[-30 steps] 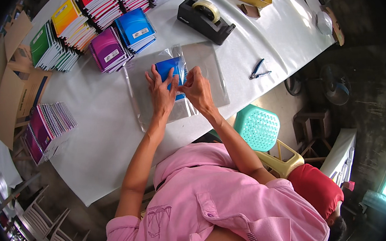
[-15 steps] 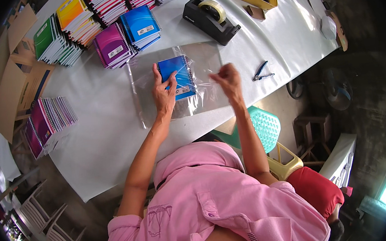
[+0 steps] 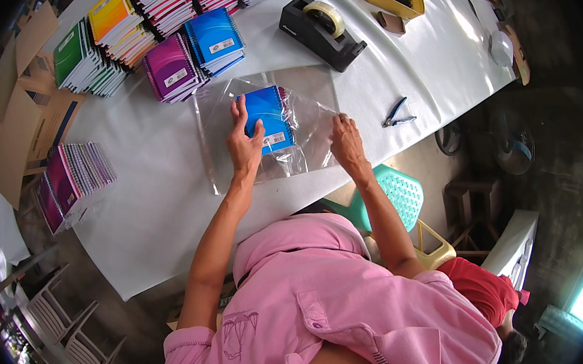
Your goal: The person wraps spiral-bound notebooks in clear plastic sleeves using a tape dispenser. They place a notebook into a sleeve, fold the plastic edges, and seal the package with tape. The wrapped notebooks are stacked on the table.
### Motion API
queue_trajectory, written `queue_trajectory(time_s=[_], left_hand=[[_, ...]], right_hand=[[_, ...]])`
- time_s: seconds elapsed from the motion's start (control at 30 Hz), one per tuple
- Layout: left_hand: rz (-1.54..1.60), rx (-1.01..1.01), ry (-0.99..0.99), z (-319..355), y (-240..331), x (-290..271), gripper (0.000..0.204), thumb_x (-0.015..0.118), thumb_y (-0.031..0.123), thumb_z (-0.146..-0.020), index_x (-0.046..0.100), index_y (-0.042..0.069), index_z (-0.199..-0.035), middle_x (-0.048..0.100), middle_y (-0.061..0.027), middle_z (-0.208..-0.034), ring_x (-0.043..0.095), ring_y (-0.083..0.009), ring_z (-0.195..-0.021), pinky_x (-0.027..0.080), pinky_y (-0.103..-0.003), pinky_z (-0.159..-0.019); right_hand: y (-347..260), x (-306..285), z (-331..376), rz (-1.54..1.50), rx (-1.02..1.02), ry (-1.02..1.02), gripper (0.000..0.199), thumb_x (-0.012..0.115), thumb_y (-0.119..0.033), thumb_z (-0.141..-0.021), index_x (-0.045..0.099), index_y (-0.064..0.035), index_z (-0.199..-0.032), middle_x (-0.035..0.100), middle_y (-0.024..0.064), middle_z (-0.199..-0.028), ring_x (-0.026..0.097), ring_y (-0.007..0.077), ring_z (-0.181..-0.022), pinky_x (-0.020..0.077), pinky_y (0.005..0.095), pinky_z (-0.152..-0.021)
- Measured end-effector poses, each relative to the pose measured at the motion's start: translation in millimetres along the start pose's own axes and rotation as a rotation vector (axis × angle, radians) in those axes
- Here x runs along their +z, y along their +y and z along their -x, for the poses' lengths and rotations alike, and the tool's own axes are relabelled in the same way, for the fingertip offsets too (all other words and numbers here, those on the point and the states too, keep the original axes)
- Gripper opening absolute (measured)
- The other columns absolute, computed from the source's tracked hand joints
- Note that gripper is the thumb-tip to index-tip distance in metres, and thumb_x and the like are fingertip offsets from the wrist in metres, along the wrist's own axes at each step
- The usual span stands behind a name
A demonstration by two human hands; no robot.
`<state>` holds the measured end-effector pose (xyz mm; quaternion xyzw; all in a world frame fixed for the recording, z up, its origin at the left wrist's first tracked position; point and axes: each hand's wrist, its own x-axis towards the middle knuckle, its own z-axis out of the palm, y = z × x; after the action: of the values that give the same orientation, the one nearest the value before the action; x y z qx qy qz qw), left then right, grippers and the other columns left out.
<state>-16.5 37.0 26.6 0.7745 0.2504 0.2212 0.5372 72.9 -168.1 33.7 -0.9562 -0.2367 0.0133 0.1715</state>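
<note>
A small blue spiral notebook [image 3: 269,110] lies on a clear plastic film [image 3: 314,124], with a dark red edge peeking out along its right side. My left hand [image 3: 243,143] holds the notebook by its left edge, thumb on the cover and fingers along the side. To the right, my right hand [image 3: 347,144] is closed on the edge of the film, which stretches in creases toward the notebook. Beneath the film, a greyish rectangle [image 3: 317,81] shows on the white-covered table.
Beyond the film stand purple notebooks [image 3: 167,69], blue notebooks [image 3: 213,38] and more coloured stacks. A black tape dispenser [image 3: 320,39], blue-handled nippers [image 3: 396,114] and a yellow tub [image 3: 409,3] are at the right. Purple notebooks [image 3: 61,190] and a cardboard box [image 3: 37,126] flank the left.
My right hand has come down and closed on the film's right edge, pulling it taut. My left thumb and fingers have shifted toward the notebook's left edge.
</note>
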Motion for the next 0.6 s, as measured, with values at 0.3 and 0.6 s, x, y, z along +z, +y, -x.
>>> queue_trajectory(time_s=[0.3,0.6], left_hand=[[-0.005,-0.029,-0.056,0.7,0.5,-4.1,0.073,0.059,0.005,-0.085,0.024,0.011,-0.149,0.035,-0.0234,-0.147,0.049,-0.0370,-0.125,0.049,-0.037,-0.096],[-0.010,-0.013,-0.128,-2.6,-1.0,-6.6,0.075,0.058,0.006,-0.086,0.019,0.006,-0.150,0.033,-0.0245,-0.148,0.041,-0.0364,-0.132,0.040,-0.037,-0.104]], right_hand=[[2.3,7.3,-76.7,-0.287,0.075,-0.103,0.079,0.047,0.018,-0.066,0.022,0.0081,-0.140,0.043,0.0441,-0.120,0.048,0.0524,-0.113,0.0434,0.0452,-0.097],[-38.9,2.9,-196.2,-0.607,-0.693,-0.419,0.029,0.075,0.002,-0.069,0.065,-0.0059,-0.095,0.057,0.0126,-0.125,0.055,0.0336,-0.114,0.0451,0.0384,-0.096]])
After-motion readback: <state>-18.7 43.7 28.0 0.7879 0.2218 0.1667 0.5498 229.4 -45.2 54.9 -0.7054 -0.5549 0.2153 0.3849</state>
